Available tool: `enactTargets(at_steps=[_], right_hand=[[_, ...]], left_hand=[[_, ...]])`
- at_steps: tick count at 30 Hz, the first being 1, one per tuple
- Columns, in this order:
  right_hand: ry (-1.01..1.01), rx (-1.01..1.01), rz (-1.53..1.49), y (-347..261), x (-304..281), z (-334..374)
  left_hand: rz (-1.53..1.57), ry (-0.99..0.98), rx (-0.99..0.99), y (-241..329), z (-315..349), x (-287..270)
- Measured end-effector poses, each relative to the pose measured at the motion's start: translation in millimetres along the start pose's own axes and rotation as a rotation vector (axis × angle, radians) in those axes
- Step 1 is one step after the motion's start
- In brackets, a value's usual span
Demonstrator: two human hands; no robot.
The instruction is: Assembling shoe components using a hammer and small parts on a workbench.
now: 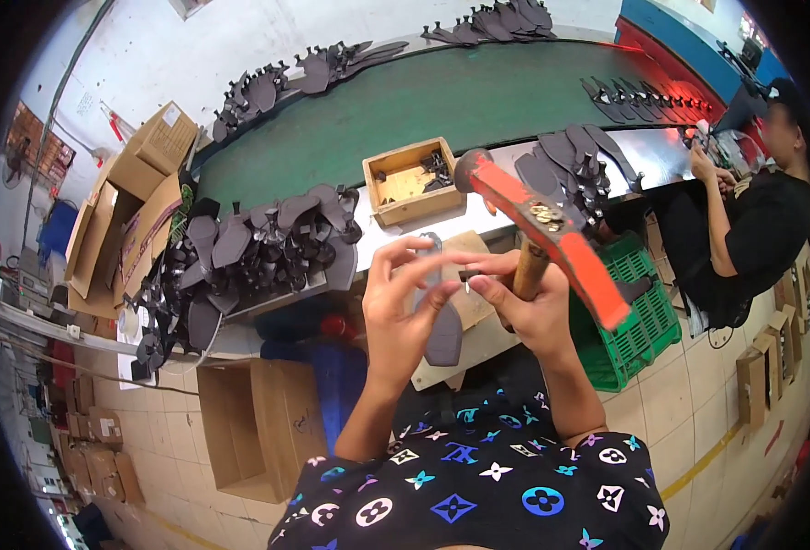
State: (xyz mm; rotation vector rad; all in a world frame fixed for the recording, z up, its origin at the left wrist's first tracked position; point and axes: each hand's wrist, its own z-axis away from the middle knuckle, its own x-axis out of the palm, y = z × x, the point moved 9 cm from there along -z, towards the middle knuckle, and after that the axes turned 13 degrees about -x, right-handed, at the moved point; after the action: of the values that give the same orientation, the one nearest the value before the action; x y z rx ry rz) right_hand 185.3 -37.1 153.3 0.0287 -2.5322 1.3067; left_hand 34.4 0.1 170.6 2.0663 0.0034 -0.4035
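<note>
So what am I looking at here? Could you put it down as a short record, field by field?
Place: workshop beside a green conveyor belt
Left hand: pinches a dark sole-shaped piece by its upper end
Right hand: grips a hammer with red head and wooden handle, fingertips also at a small metal piece
Under the hands: wooden block
Nearby: heap of dark pieces, wooden box, green crate
Other person: seated at right, in black
</note>
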Motion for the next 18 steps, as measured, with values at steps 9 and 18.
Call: enactTargets(at_steps=[9,18], right_hand=[[-0.137,0.145,0.322,123.8,-39.4,-23.2],[-0.377,0.108,0.347,155.5,-13.4,-24.1]], left_hand=[[-0.288,-0.114,-0.178,-172.9,-34.3,28.7],[-0.105,-0.101,-0.485,-191.6,-9.5,26.7]])
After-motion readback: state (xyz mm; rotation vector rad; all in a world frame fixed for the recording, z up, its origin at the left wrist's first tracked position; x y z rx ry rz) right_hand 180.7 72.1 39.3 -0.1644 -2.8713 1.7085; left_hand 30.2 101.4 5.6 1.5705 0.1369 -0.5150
